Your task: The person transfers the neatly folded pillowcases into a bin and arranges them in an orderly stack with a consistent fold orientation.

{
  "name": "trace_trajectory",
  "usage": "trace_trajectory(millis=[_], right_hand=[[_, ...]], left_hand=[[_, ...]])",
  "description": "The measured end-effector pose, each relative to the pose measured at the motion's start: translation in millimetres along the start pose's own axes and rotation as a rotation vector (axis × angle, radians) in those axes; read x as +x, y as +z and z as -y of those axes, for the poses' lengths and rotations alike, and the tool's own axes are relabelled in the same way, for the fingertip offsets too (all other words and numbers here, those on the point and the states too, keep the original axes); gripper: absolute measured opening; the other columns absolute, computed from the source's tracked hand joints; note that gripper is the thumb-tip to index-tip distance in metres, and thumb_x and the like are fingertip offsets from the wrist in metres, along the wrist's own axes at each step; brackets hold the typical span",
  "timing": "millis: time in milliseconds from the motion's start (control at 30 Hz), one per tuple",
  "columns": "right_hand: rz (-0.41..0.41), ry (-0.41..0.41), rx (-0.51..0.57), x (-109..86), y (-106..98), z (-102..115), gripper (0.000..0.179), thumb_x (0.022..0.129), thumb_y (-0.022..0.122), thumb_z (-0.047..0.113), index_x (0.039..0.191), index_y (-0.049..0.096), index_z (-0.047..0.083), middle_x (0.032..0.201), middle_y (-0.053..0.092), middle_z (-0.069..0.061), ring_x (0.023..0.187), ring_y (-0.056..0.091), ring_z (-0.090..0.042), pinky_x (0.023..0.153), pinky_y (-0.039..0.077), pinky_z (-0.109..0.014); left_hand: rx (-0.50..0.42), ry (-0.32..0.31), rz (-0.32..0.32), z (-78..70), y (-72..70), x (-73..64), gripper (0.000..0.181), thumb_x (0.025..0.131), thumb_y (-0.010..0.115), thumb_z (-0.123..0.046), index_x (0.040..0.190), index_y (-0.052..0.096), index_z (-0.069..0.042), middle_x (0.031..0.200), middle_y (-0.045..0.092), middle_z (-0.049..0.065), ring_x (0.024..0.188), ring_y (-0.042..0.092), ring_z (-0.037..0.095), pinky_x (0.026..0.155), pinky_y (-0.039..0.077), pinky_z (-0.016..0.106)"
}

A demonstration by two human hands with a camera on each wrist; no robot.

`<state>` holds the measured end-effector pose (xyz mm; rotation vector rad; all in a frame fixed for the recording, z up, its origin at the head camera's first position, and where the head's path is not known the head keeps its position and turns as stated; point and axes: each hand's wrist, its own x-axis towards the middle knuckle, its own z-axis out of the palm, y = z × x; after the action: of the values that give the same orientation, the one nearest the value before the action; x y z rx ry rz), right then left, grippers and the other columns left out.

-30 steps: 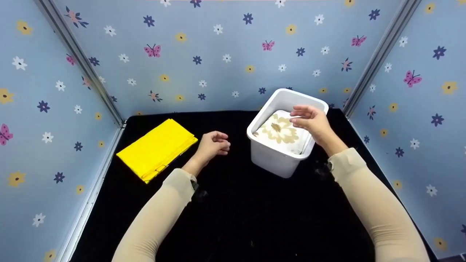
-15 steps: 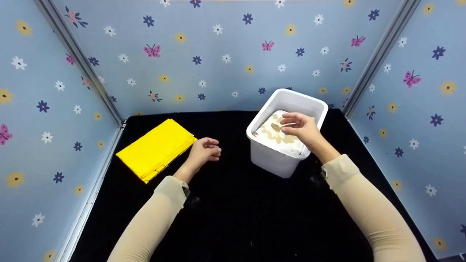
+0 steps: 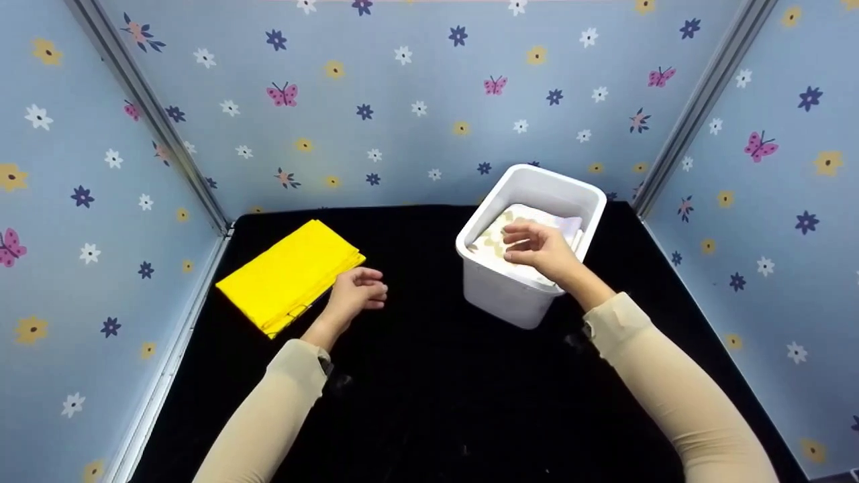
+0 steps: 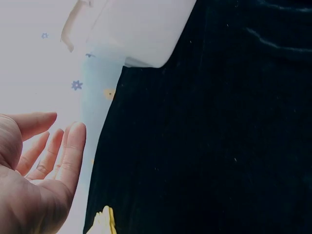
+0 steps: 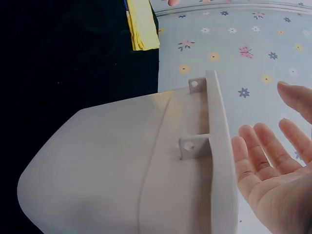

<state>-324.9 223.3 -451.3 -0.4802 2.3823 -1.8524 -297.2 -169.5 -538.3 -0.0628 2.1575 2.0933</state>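
Observation:
A white plastic bin [image 3: 500, 298] stands on the right part of the black surface. Inside it lies a folded cloth [image 3: 490, 243] with a beige flower print; a pale lilac patch shows beside it. My right hand [image 3: 542, 253] hovers over the bin's opening with relaxed fingers, holding nothing. In the right wrist view the palm of the right hand [image 5: 278, 170] shows beside the bin's rim. On the left lies a folded yellow cloth [image 3: 288, 275]. My left hand [image 3: 352, 295] is by its right edge, fingers loosely bent and holding nothing; whether it touches the cloth I cannot tell.
Black fabric [image 3: 429, 389] covers the table. Blue panels [image 3: 416, 87] printed with flowers and butterflies close off the back and both sides, with metal posts [image 3: 698, 114] at the corners. The bin stands near the back panel.
My left hand has moved left and toward me, closer to the yellow cloth. The right hand has shifted left and toward me over the bin. Bin and cloths stay in place.

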Motion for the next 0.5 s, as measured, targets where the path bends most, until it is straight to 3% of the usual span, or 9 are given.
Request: trace_trajectory(millis=[233, 500], right_hand=[[0.065, 0.009, -0.097, -1.1, 7, -5, 0.059, 0.092, 0.078, -0.007, 0.145, 0.055, -0.017, 0.134, 0.063, -0.042, 0.119, 0.07, -0.045, 0.089, 0.06, -0.016], [0.106, -0.01, -0.187, -2.1, 14, -9, 0.057, 0.091, 0.081, -0.002, 0.143, 0.06, -0.014, 0.128, 0.07, -0.035, 0.114, 0.073, -0.041, 0.083, 0.061, -0.016]], left_hand=[[-0.015, -0.022, -0.029, 12.7, -15.5, -5.9, 0.032, 0.101, 0.069, 0.003, 0.131, 0.063, 0.011, 0.097, 0.072, 0.007, 0.081, 0.076, 0.016, 0.073, 0.069, 0.028], [0.007, -0.043, -0.037, 24.2, -32.2, -14.4, 0.035, 0.102, 0.069, 0.0, 0.135, 0.061, 0.011, 0.101, 0.073, 0.008, 0.084, 0.078, 0.017, 0.074, 0.068, 0.027]])
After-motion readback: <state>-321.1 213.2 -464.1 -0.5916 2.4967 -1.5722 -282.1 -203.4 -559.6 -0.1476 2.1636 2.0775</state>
